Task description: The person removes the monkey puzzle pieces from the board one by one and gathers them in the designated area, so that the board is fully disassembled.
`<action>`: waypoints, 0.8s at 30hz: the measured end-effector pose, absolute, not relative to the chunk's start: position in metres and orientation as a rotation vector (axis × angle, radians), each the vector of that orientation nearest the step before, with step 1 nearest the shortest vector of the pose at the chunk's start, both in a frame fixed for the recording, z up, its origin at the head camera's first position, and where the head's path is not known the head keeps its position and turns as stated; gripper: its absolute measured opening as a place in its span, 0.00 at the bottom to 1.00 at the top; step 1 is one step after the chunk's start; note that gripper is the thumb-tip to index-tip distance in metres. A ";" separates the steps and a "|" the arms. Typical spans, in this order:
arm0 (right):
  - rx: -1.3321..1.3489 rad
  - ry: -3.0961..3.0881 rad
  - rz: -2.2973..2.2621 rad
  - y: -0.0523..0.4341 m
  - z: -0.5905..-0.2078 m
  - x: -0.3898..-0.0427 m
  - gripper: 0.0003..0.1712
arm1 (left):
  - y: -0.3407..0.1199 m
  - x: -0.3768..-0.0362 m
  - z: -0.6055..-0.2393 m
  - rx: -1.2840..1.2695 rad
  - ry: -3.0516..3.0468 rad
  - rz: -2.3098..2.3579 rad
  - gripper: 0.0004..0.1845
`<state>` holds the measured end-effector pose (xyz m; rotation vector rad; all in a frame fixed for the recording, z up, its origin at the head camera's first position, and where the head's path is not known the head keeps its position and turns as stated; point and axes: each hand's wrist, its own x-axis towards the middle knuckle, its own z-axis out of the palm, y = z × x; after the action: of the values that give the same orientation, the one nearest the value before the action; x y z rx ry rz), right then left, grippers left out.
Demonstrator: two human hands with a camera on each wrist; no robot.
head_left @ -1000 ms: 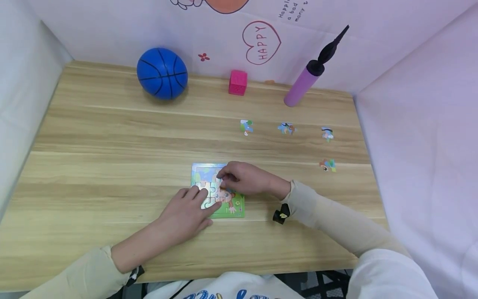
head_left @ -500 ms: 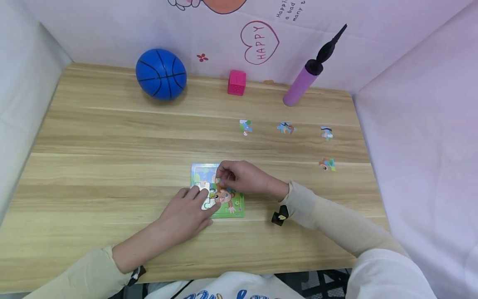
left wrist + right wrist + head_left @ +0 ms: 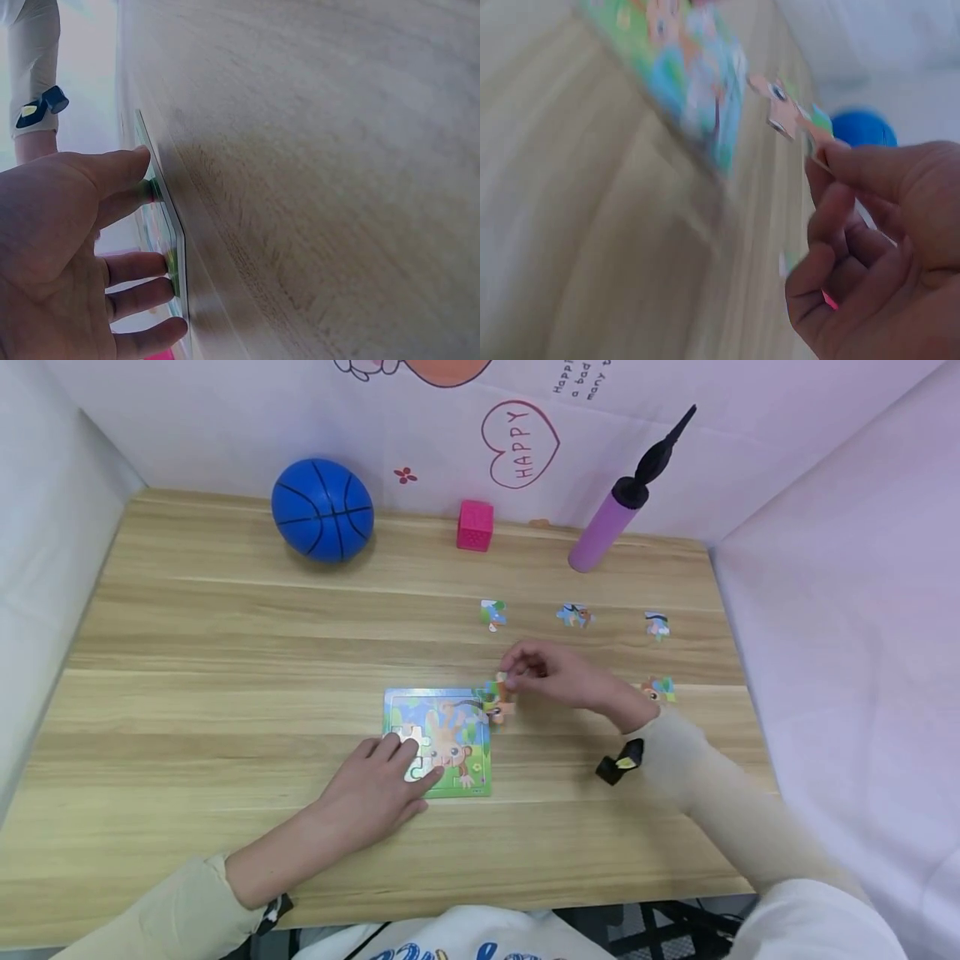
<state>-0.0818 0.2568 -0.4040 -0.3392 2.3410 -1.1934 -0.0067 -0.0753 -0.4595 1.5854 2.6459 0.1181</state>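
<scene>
The right hand (image 3: 558,681) pinches a puzzle piece (image 3: 498,700) by one edge, just off the puzzle board (image 3: 438,742) at its 2 o'clock corner. Such a thin grip could let the piece twist or drop onto the counter (image 3: 225,635). The left hand (image 3: 371,793) lies flat, fingers pressing the board's 8 o'clock corner; a push there might skid it. The right wrist view is blurred, so the piece's tilt is uncertain.

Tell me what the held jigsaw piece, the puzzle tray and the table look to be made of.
Jigsaw piece, pinched by the right hand: probably thin printed cardboard, flat with a pale cut edge. Puzzle tray, under the left hand: likely glossy printed card, a thin flat board. Table: wood-grain surface, matte, possibly laminate.
</scene>
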 end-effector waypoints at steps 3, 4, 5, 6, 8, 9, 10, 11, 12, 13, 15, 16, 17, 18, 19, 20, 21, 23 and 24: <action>-0.258 2.375 -1.128 0.295 -0.403 -0.080 0.10 | -0.075 -0.007 -0.460 1.585 2.648 0.121 0.23; -0.227 2.395 -1.106 0.307 -0.404 -0.080 0.11 | -0.074 -0.007 -0.461 1.583 2.646 0.121 0.23; -0.191 2.414 -1.084 0.319 -0.405 -0.078 0.11 | -0.074 -0.007 -0.461 1.579 2.645 0.120 0.23; -0.145 2.428 -1.069 0.330 -0.406 -0.077 0.12 | -0.074 -0.007 -0.461 1.577 2.644 0.119 0.23; -0.066 2.453 -1.033 0.349 -0.409 -0.073 0.12 | -0.074 -0.007 -0.462 1.575 2.641 0.115 0.23; -0.033 2.465 -1.017 0.357 -0.410 -0.071 0.13 | -0.074 -0.007 -0.462 1.576 2.641 0.112 0.23; -0.003 2.472 -1.008 0.363 -0.412 -0.070 0.12 | -0.074 -0.007 -0.462 1.578 2.641 0.111 0.23; 0.016 2.481 -0.997 0.368 -0.413 -0.069 0.12 | -0.075 -0.007 -0.461 1.578 2.641 0.110 0.23; 0.028 2.492 -0.981 0.372 -0.414 -0.068 0.12 | -0.075 -0.007 -0.461 1.579 2.642 0.110 0.23; 0.030 2.505 -0.965 0.374 -0.414 -0.068 0.12 | -0.075 -0.007 -0.461 1.579 2.641 0.111 0.23; 0.022 2.529 -0.946 0.377 -0.414 -0.068 0.11 | -0.075 -0.007 -0.461 1.574 2.641 0.116 0.23; 0.011 2.539 -0.934 0.377 -0.414 -0.068 0.11 | -0.076 -0.007 -0.461 1.571 2.641 0.118 0.23; -0.001 2.548 -0.925 0.376 -0.414 -0.069 0.11 | -0.076 -0.007 -0.461 1.567 2.642 0.118 0.23; -0.012 2.554 -0.918 0.376 -0.414 -0.070 0.11 | -0.076 -0.007 -0.461 1.565 2.643 0.119 0.23; -0.020 2.558 -0.914 0.375 -0.414 -0.071 0.11 | -0.076 -0.007 -0.460 1.564 2.644 0.122 0.23; -0.024 2.561 -0.911 0.374 -0.414 -0.072 0.11 | -0.076 -0.007 -0.460 1.564 2.644 0.121 0.23; -0.029 2.563 -0.902 0.374 -0.414 -0.073 0.11 | -0.076 -0.007 -0.460 1.567 2.646 0.120 0.23; -0.021 2.567 -0.891 0.373 -0.414 -0.074 0.11 | -0.076 -0.007 -0.460 1.576 2.646 0.117 0.23; -0.017 2.570 -0.886 0.372 -0.414 -0.074 0.10 | -0.076 -0.007 -0.460 1.581 2.646 0.116 0.23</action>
<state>-0.0739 0.3725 -0.4140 -0.0167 2.5703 -0.8861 -0.0070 -0.0757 -0.4603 1.5809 2.6461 0.1161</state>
